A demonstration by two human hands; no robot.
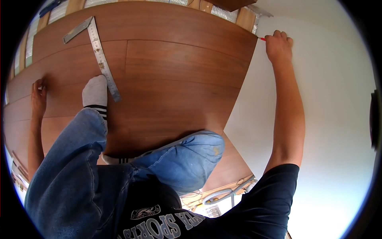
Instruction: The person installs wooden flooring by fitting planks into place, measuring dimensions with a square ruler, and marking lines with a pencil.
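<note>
Right grip [279, 46]: fingers closed about a slim red pencil-like tool [262, 39], most of it hidden by the hand. Its thin end points to the corner of the reddish-brown floorboards [179, 59], where they meet the pale wall [334, 99]; actual contact too small to make out. No marking readable on the tool.

Left grip [38, 95]: at far left over the boards, fingers bent, a dark smudge of shadow by the fingertips. Cannot tell whether it holds anything.

Metal square [97, 47] lies on the boards between the grips, stained along the blade; graduations show, numbers not legible. A socked foot [95, 91] is against the blade, three pale stripes on its dark cuff. Other foot mostly hidden under the bent leg.

Black shirt [238, 217]: "SPORTS" reads clearly; neighbouring letters lost in folds. Small emblem [145, 212] above, lettering illegible.

Upper edge: wooden battens [245, 18] over silvery foil; a dark brown board [229, 3] cut off by the frame. Grey hose [217, 196] below the knee, partly covered. Dark object [374, 119] at right rim, cropped, unidentifiable.
</note>
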